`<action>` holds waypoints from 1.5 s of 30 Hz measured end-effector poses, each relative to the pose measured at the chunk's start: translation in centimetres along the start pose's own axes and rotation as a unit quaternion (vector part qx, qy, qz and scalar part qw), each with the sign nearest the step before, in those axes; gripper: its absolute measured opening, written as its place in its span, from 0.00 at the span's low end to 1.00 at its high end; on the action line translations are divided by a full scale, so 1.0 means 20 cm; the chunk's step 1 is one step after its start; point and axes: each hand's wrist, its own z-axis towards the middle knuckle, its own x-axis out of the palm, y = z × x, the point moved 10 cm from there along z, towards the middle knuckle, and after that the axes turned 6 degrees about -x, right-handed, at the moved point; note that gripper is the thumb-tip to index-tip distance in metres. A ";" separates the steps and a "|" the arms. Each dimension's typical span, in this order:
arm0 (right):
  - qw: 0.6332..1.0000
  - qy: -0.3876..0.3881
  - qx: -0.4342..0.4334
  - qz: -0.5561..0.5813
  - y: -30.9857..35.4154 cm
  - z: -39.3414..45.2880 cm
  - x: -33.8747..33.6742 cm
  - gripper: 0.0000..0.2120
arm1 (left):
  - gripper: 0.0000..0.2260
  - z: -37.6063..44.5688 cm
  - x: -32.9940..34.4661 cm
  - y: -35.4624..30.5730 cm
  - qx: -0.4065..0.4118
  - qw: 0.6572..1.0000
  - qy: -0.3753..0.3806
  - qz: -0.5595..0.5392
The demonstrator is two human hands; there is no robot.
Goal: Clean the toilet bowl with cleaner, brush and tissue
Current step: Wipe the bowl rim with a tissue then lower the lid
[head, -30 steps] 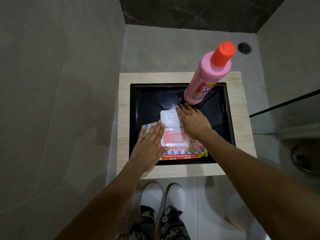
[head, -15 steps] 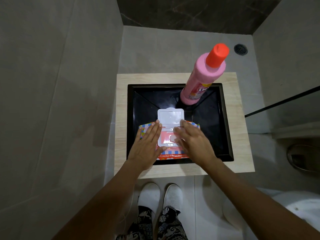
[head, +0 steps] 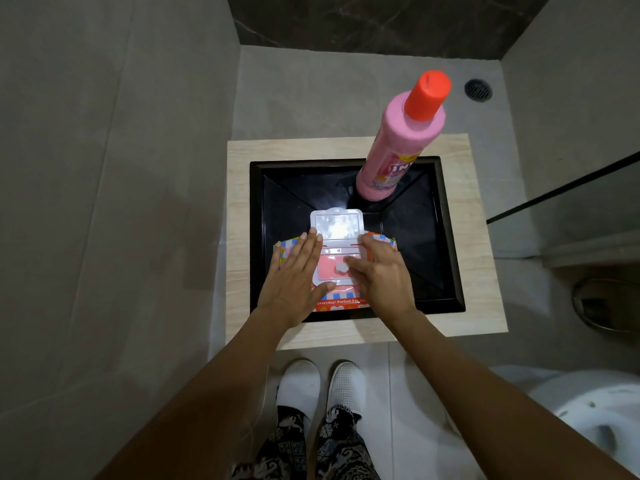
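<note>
White tissue tuft point(head: 341, 267) in the colourful wipes pack point(head: 346, 301) sits at frame centre, touching the right hand point(head: 381, 278) fingertips, grip loosely spread; left hand point(head: 294, 275) presses flat.

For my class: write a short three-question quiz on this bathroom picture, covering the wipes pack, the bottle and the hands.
1. True or false: the flip lid of the wipes pack is closed.
2. Which hand reaches for the tissue at the pack's opening? A) left hand B) right hand
3. Fill in: the pink cleaner bottle stands upright in the black ____.

Key
1. False; it is flipped open.
2. B; the left hand lies flat on the pack.
3. tray
</note>
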 end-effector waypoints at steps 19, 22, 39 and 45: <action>0.989 -0.142 0.010 0.032 0.01 0.00 -0.39 0.12 | 0.37 0.00 -0.05 -0.02 -0.012 1.000 -0.006 0.025; 0.987 -0.159 0.002 0.026 0.02 -0.01 -0.45 0.11 | 0.37 0.00 -0.05 -0.02 -0.027 0.999 0.009 0.025; 0.939 -0.343 -0.005 0.014 0.05 0.03 -1.00 0.06 | 0.37 -0.01 -0.07 -0.04 -0.044 0.999 0.021 0.022; 0.945 -0.325 -0.010 -0.021 0.01 0.08 -1.03 0.11 | 0.38 0.02 -0.15 -0.04 -0.027 0.999 -0.013 0.040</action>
